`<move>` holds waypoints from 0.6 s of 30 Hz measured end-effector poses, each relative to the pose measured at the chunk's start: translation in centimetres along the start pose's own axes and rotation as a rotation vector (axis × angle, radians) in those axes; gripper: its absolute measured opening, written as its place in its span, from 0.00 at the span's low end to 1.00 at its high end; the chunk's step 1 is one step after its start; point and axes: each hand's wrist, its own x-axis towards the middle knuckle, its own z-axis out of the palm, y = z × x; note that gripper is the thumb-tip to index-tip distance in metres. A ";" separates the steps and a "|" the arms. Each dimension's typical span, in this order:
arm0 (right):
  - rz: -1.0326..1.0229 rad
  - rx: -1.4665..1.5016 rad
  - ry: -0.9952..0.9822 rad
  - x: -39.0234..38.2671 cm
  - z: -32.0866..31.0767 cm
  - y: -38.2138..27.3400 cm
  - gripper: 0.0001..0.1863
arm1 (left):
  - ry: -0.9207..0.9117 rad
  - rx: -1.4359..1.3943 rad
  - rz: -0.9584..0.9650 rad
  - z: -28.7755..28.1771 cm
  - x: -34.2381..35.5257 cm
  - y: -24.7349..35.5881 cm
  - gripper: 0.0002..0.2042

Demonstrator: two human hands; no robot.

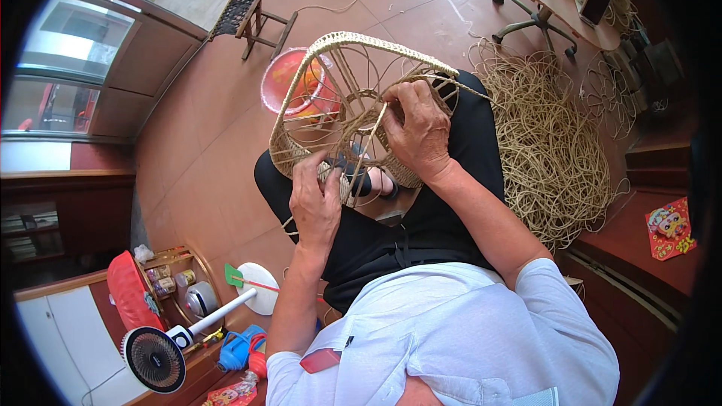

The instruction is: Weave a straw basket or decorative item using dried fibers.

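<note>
A half-woven basket frame (pixel 391 53) of pale cord and thin rods rests on my lap, its braided rim arching at the top. My right hand (pixel 417 124) is closed on a cord at the right part of the frame, beside a ring of twisted strands. My left hand (pixel 316 199) has bent fingers gripping the woven lower-left edge, where a loose cord hangs toward my left thigh. What lies under my fingertips is partly hidden.
A pink bucket (pixel 280 83) stands beyond the basket, near a folding stool (pixel 256 22). A large heap of cord (pixel 553 158) lies right, below a wheeled chair base (pixel 538 26). At lower left are a fan (pixel 154 361), blue jug (pixel 237 346) and shelf (pixel 180 271).
</note>
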 end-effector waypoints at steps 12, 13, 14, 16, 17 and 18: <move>0.020 0.012 0.001 -0.2 0.3 -0.3 0.09 | 0.054 0.016 -0.051 -0.2 1.1 -1.2 0.10; 0.020 0.000 0.009 -0.2 0.2 0.0 0.09 | 0.100 0.042 -0.065 -1.4 1.1 -1.9 0.10; 0.029 -0.003 0.018 -0.2 0.0 0.2 0.09 | 0.090 0.012 -0.253 -3.3 0.7 -3.5 0.11; 0.081 -0.017 0.012 -0.3 -0.4 0.5 0.11 | 0.254 -0.035 -0.310 -8.2 -0.3 -10.4 0.12; 0.086 -0.016 0.019 -0.2 -0.4 0.4 0.11 | 0.297 0.048 -0.255 -12.0 -2.3 -18.1 0.13; 0.052 -0.028 0.042 -0.1 -0.2 0.2 0.11 | 0.418 0.018 -0.424 -16.6 -5.3 -25.4 0.14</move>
